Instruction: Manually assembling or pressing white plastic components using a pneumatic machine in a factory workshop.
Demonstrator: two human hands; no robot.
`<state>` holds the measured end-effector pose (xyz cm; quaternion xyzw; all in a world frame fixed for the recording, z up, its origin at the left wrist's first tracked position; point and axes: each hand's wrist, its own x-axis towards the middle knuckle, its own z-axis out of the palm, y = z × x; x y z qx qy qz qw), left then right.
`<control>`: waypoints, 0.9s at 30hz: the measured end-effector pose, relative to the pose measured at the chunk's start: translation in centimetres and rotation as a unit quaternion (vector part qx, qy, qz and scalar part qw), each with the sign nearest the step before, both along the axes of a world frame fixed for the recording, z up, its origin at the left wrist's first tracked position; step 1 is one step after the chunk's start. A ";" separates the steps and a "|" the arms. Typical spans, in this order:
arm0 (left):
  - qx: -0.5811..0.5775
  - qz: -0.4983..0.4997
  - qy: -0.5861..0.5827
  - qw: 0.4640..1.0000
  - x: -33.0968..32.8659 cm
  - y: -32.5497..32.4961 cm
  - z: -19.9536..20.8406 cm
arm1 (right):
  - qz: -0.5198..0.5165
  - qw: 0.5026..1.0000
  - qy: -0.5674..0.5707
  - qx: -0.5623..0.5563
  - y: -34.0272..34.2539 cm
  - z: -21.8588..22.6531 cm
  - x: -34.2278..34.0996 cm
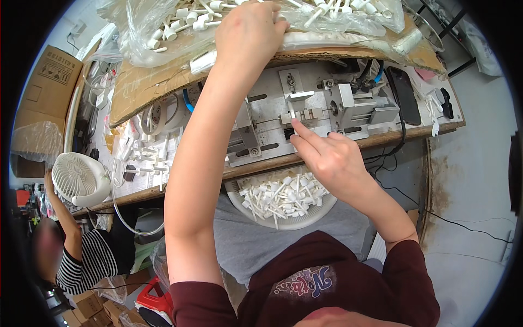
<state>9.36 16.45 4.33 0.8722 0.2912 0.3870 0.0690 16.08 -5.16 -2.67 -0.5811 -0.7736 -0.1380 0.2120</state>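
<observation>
Maroon shirt is cut off below; left hand, fingers half-hidden, is by white parts; right hand touches a white stick, both grips unclear.

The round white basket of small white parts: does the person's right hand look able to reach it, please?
Probably yes: the bare right hand is near the basket, whose open top shows no cover, though the brown wooden table edge hides its far side.
</observation>
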 end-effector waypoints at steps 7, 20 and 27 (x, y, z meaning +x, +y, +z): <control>-0.006 -0.068 -0.106 0.992 -2.1 -2.2 0.3 | -0.015 0.999 -0.008 -0.040 0.1 0.6 -0.2; -0.115 -0.085 -0.140 0.980 -14.0 -12.7 -2.1 | 0.001 0.974 0.211 0.087 12.9 9.0 1.1; -0.133 -0.106 -0.131 0.977 -15.7 -16.5 -3.9 | -0.191 0.976 0.105 -0.013 29.4 8.0 -1.4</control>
